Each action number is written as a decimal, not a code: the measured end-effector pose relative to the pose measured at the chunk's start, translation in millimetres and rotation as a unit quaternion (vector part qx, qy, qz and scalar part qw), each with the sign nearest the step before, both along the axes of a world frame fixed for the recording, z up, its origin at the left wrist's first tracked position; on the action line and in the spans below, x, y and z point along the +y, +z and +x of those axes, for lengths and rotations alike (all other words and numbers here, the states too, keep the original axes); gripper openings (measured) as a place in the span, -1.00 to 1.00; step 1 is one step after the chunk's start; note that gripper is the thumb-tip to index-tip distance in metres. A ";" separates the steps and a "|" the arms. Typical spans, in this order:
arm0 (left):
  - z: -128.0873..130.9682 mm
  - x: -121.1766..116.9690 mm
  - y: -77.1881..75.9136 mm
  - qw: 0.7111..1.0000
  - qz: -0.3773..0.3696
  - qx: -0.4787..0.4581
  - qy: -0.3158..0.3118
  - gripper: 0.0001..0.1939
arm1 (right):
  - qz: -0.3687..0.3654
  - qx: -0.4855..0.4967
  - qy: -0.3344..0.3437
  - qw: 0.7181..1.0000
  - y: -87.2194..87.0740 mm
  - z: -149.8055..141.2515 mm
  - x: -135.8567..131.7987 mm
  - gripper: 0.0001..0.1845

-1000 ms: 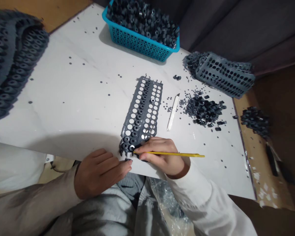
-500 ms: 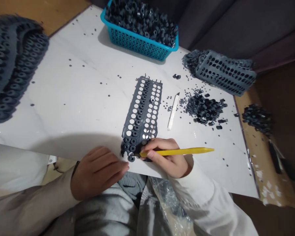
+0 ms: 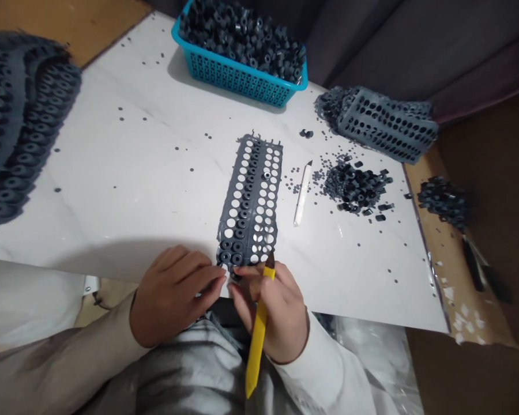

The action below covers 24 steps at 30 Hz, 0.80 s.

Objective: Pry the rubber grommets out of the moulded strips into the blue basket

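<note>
A dark grey rubber sheet [image 3: 251, 199] with rows of round holes lies lengthwise before me, ring-shaped rubber pieces still in some of its rows. My left hand [image 3: 175, 294] is closed, its fingertips pinching at the sheet's near left corner. In my right hand [image 3: 277, 305] is a yellow-handled craft knife [image 3: 257, 340], dark blade pointing away from me and handle end toward my lap. The right thumb and index finger reach a small rubber ring [image 3: 236, 274] at the sheet's near edge, partly hidden by the fingers.
A blue basket [image 3: 242, 80] full of rubber pieces stands at the back. Stacked perforated sheets [image 3: 384, 124], a heap of small pieces [image 3: 354, 187] and a white-wrapped blade [image 3: 303, 196] lie to the right. More ringed sheets [image 3: 26, 127] are piled at left.
My right hand has turned, swinging the knife from pointing sideways to blade-away, and its fingers have come to the ring near my left hand. My left fingertips have shifted slightly toward the sheet.
</note>
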<state>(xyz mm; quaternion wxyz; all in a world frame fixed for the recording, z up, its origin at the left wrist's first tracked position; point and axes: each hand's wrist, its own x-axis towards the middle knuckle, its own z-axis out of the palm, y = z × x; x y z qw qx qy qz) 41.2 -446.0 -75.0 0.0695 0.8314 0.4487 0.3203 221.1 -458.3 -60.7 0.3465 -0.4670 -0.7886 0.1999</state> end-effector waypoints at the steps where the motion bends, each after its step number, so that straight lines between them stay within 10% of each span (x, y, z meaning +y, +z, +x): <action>1: -0.6 -0.2 -0.8 1.000 0.005 0.011 -0.001 -0.93 | -0.008 0.000 -0.009 1.000 -1.0 -1.1 -0.2 -0.70; 11: -3.3 -1.6 -5.3 0.997 0.031 0.068 -0.013 -0.89 | -0.149 0.131 -0.099 0.975 -6.3 -1.6 -7.5 -0.62; 24: -3.9 -2.7 -7.4 0.999 0.026 0.025 -0.012 -0.83 | -0.143 0.217 -0.110 0.959 -10.5 -1.1 -11.9 -0.61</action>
